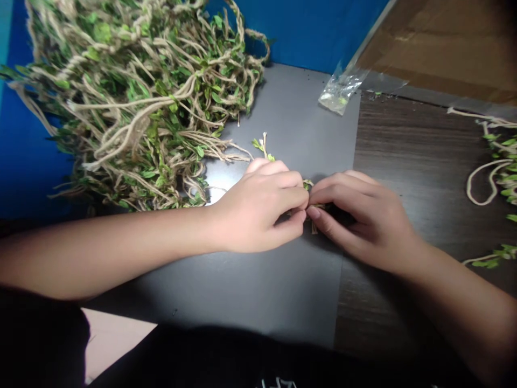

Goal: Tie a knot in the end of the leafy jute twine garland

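My left hand [270, 202] and my right hand [359, 215] meet fingertip to fingertip over the grey mat [258, 291]. Both are closed in a pinch on a beige leafy twine [263, 143]. Its frayed end and a few green leaves stick out above my left knuckles, and another short end hangs below my fingertips. Most of the held part is hidden by my fingers. Just left of and behind my left hand lies a large tangled heap of leafy twine [161, 102], beige cords mixed with small green leaves.
A small clear plastic bag [337, 94] lies at the mat's back edge, beside a brown cardboard piece [448, 43]. More leafy twine [509, 172] lies on the dark wood-grain table [407, 140] at the right. A blue surface [299, 32] rises behind.
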`<state>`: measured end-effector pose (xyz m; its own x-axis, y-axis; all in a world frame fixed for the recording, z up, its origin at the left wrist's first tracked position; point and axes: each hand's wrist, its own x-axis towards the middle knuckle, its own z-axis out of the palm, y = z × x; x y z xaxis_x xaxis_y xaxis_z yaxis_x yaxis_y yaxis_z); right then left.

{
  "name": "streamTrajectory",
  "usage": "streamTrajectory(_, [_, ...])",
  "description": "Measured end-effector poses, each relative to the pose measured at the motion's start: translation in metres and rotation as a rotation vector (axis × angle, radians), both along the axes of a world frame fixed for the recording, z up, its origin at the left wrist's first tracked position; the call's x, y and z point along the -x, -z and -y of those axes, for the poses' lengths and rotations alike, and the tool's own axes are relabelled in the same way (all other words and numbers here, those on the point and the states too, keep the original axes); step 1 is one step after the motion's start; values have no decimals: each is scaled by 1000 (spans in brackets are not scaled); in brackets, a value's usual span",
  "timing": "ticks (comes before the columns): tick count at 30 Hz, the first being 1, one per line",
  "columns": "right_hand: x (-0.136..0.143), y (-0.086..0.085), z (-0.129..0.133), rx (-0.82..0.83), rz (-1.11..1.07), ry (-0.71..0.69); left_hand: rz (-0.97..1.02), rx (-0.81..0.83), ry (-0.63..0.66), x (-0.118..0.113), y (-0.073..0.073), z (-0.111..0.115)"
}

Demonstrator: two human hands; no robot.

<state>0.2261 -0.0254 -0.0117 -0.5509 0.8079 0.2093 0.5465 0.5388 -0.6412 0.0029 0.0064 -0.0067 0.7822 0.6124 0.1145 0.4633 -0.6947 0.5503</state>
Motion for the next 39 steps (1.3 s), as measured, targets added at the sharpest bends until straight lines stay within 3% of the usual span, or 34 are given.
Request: streamTrajectory(39, [-1, 2, 1, 7, -14, 5, 10, 19, 1, 0, -2, -1])
